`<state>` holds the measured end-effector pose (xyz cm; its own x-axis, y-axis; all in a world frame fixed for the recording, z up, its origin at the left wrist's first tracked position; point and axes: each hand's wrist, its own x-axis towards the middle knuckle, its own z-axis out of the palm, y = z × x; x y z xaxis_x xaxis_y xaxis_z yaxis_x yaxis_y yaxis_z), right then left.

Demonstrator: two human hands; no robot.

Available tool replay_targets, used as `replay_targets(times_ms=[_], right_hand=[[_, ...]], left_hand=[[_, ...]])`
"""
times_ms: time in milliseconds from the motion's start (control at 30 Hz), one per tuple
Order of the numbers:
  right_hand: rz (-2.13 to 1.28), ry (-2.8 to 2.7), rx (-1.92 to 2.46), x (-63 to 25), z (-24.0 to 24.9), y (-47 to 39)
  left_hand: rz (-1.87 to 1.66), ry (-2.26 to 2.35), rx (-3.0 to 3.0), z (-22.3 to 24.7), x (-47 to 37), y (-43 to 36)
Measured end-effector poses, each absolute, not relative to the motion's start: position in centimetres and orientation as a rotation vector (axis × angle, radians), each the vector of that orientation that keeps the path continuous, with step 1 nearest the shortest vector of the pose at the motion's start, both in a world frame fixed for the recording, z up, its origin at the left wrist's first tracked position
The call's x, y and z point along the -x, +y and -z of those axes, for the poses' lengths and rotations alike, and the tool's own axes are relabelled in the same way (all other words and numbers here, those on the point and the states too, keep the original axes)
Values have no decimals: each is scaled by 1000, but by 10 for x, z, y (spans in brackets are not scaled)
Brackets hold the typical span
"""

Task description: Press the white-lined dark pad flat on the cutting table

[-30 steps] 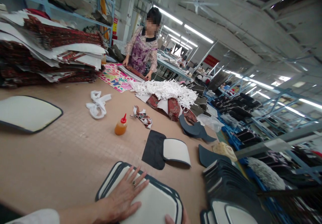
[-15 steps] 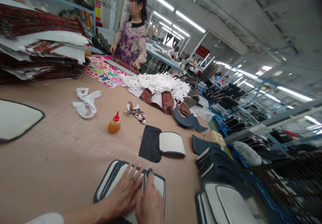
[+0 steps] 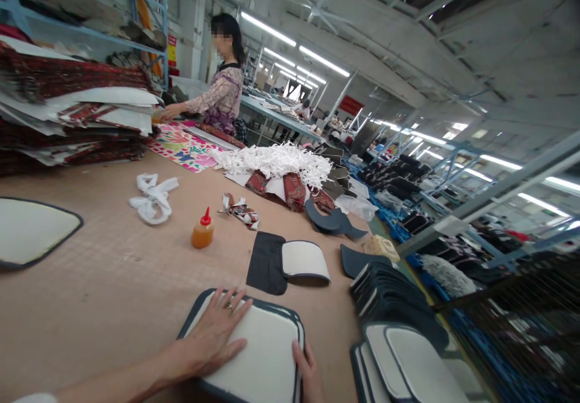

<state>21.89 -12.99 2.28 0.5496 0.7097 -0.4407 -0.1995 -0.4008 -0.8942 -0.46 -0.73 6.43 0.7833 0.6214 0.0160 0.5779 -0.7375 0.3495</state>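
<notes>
My left hand [image 3: 212, 330] lies flat, fingers spread, on a white mat piece with a dark blue border [image 3: 263, 354] at the near edge of the tan table [image 3: 109, 270]. My right hand [image 3: 308, 373] rests on that piece's right edge, thumb on top. More bordered pieces [image 3: 399, 336] are stacked just to the right. A small white piece on a black cut-out [image 3: 290, 261] lies beyond the hands.
An orange glue bottle with a red cap [image 3: 202, 231] stands mid-table near white rags [image 3: 151, 197] and fabric scraps [image 3: 240, 211]. A shredded white heap [image 3: 276, 160] and tall stacks of patterned sheets [image 3: 72, 113] sit farther back. Another person [image 3: 217, 89] works at the far end.
My right hand has slid from the middle of the white piece to its right edge, uncovering it. The view has shifted slightly. The person at the far end has turned and reached left.
</notes>
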Motion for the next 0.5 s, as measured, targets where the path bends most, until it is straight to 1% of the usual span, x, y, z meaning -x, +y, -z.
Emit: replay_targets(times_ms=[200,367,500], right_hand=[[-1016,-405,1812,-220,-18,-129],[-1199,-284,1654,-220,-15,-125],[-1222,-236,1594,-224,-10,-124]], left_hand=[[-271,894,-2687,-59,5,-12],[-309,888,-2690,-56,7,-13],[-330,877,-2682,-59,9,-15]])
